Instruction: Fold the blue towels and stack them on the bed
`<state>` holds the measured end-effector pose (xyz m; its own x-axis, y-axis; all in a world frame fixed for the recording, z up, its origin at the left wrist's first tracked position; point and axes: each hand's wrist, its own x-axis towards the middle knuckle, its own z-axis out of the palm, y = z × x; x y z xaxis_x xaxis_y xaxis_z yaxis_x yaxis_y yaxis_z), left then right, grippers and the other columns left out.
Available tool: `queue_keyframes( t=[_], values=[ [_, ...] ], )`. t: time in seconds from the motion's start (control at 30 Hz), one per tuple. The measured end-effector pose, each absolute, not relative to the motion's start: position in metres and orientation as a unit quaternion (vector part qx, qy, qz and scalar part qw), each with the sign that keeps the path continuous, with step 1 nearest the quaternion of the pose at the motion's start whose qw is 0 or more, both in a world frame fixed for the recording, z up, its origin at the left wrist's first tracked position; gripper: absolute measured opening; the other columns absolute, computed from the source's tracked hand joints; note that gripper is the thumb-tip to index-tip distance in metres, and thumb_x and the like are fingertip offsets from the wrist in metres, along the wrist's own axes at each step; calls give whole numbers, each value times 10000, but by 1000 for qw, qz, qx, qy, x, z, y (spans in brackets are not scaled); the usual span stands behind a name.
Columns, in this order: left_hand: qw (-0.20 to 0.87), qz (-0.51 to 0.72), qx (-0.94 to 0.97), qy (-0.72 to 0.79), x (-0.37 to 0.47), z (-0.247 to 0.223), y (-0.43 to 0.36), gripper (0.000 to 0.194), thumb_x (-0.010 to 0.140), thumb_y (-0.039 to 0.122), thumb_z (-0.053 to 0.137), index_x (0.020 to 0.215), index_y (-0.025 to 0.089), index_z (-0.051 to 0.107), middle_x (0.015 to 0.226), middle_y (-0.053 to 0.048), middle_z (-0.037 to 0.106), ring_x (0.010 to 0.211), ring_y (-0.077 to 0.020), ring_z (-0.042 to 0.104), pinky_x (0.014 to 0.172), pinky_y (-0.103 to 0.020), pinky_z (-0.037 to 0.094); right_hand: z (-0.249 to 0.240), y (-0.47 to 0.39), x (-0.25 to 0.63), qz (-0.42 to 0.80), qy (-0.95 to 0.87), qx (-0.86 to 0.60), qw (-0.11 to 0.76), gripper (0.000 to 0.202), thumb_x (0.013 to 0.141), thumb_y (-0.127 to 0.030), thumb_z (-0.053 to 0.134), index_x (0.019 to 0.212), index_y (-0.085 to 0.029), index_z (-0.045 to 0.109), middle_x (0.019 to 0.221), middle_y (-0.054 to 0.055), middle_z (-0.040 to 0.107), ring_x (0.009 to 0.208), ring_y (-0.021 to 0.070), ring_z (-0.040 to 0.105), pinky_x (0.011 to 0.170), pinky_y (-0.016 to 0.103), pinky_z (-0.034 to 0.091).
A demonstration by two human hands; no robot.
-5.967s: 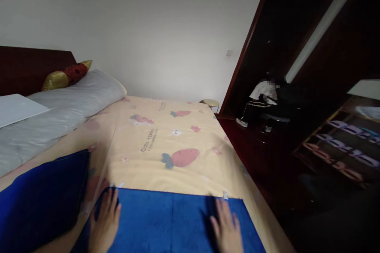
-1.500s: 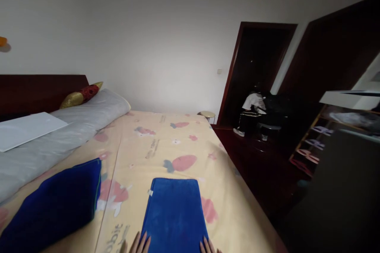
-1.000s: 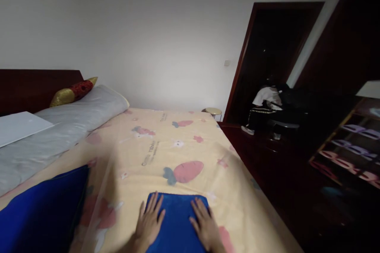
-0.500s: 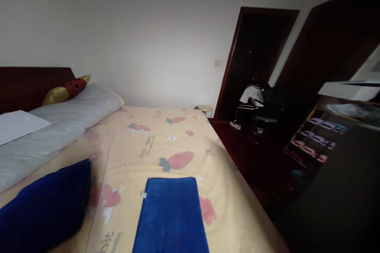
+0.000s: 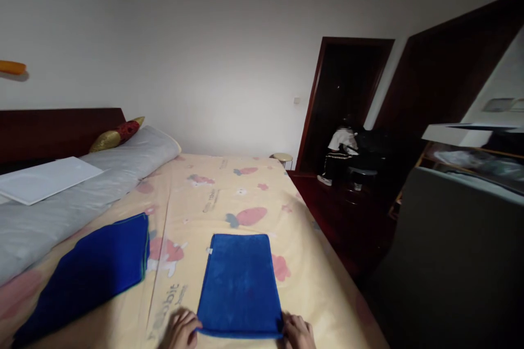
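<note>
The blue towel (image 5: 240, 283) lies already folded into a narrow rectangle on the bed sheet (image 5: 254, 185), and the left hand (image 5: 180, 330) and right hand (image 5: 298, 332) pinch its two near corners with curled fingers, so perhaps one more fold remains.

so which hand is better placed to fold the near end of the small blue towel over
Neither clearly: left hand and right hand each grip a near corner of the folded blue towel, so probably both lift together.

My left hand (image 5: 180, 328) and right hand (image 5: 298, 331) are bare: no gloves, rings or sleeves show at the frame's bottom edge.
</note>
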<state>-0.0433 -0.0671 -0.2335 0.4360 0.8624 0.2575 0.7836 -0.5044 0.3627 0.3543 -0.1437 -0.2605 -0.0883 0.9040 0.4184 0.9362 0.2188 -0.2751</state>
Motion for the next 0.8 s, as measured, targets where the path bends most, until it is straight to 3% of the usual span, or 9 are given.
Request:
queue_keyframes(
  t=[0.13, 0.23, 0.3, 0.4, 0.5, 0.63, 0.8],
  values=[
    [189, 251, 782, 538, -42, -234, -51, 155, 765, 181, 562, 772, 244, 704, 779, -6, 708, 778, -166, 651, 749, -256, 506, -250, -134, 346, 67, -658, -700, 271, 168, 837, -355, 458, 876, -293, 610, 877, -1, 623, 853, 208, 560, 741, 319, 405],
    [206, 213, 762, 576, -38, -236, -45, 145, 780, 197, 547, 781, 219, 690, 752, -7, 691, 740, -160, 637, 725, -250, 486, -240, -126, 347, 71, -658, -700, 269, 223, 819, -315, 472, 1001, -302, 602, 919, 7, 626, 886, 213, 564, 767, 330, 406],
    [187, 200, 753, 598, -31, -235, -47, 183, 761, 137, 515, 826, 208, 671, 775, -13, 676, 771, -169, 627, 770, -281, 471, -238, -123, 347, 48, -671, -693, 259, 304, 793, -257, 494, 1080, -292, 587, 966, 18, 634, 914, 218, 571, 799, 345, 406],
    [111, 169, 748, 632, -16, -227, -57, 381, 734, 42, 445, 995, 229, 651, 992, -43, 672, 998, -206, 601, 932, -373, 413, -242, -122, 344, -33, -693, -678, 240, 385, 747, -159, 509, 1111, -264, 578, 1012, 35, 646, 918, 219, 582, 823, 355, 401],
    [77, 99, 804, 581, -7, -215, -66, 567, 726, -36, 376, 1100, 303, 635, 1186, -24, 640, 1162, -191, 536, 1013, -373, 362, -248, -126, 341, -142, -753, -602, 225, 402, 748, -173, 570, 1141, -258, 563, 1058, 35, 668, 910, 217, 599, 830, 344, 400],
    [79, 90, 876, 468, -21, -211, -70, 473, 794, 14, 391, 1042, 322, 650, 1123, 14, 680, 1074, -176, 585, 970, -328, 413, -245, -131, 344, -220, -840, -454, 203, 255, 859, -239, 565, 1113, -253, 579, 1018, -16, 708, 888, 170, 631, 821, 299, 401],
    [-19, 155, 902, 402, -43, -224, -69, 448, 829, 148, 514, 1222, 359, 560, 1217, 45, 674, 1117, -178, 595, 999, -310, 405, -238, -132, 344, -230, -828, -467, 210, 221, 872, -260, 556, 1088, -236, 595, 996, -13, 715, 886, 164, 644, 774, 275, 422]
  ],
)
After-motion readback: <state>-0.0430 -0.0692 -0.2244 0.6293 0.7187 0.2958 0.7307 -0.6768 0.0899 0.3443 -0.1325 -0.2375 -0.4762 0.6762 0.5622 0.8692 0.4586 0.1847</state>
